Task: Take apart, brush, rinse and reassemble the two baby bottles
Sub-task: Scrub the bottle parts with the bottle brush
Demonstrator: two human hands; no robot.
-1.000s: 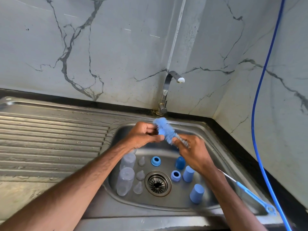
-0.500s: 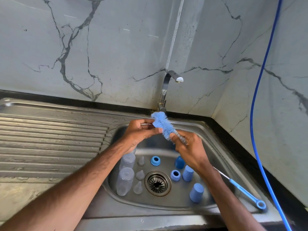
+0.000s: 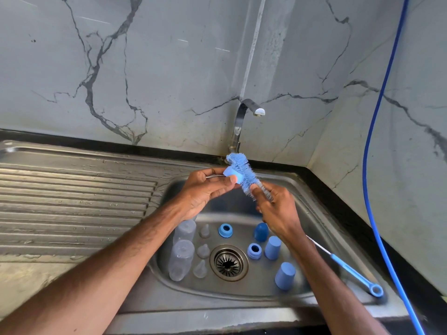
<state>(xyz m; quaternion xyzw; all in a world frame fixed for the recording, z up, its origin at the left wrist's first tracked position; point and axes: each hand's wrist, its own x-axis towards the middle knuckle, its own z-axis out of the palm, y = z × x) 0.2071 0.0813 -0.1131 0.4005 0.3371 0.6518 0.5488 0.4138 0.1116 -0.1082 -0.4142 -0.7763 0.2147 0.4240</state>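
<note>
Both hands are up over the sink (image 3: 321, 213), below the tap (image 3: 244, 117); no water seen running.

Left hand (image 3: 208, 189): thumb and fingertips pinch a blue collar ring (image 3: 231, 176). Right hand (image 3: 278, 211): closed round the wire stem of the bottle brush (image 3: 242, 172), just under the bristles.

Key relation: the brush's long axis runs from its loop handle low at the right front of the sink, up and left past the right wrist, to the bristle head near the tap's base. The ring sits on the left flank of that head, touching the bristles. Which way its bore faces is hard to read; it looks turned partly toward the camera, not lined up on the stem.

Judgement: brushing step, on this ring. To work the bore, the left hand would need to turn the ring's opening onto the brush axis while the right drives the stem.

In the basin, apart from the hands: clear bottle bodies (image 3: 182, 247) left of the drain (image 3: 229, 263), teats (image 3: 203, 251) beside them, two more rings (image 3: 225, 230), three blue caps (image 3: 285, 276) to the right. Nothing reassembled.
</note>
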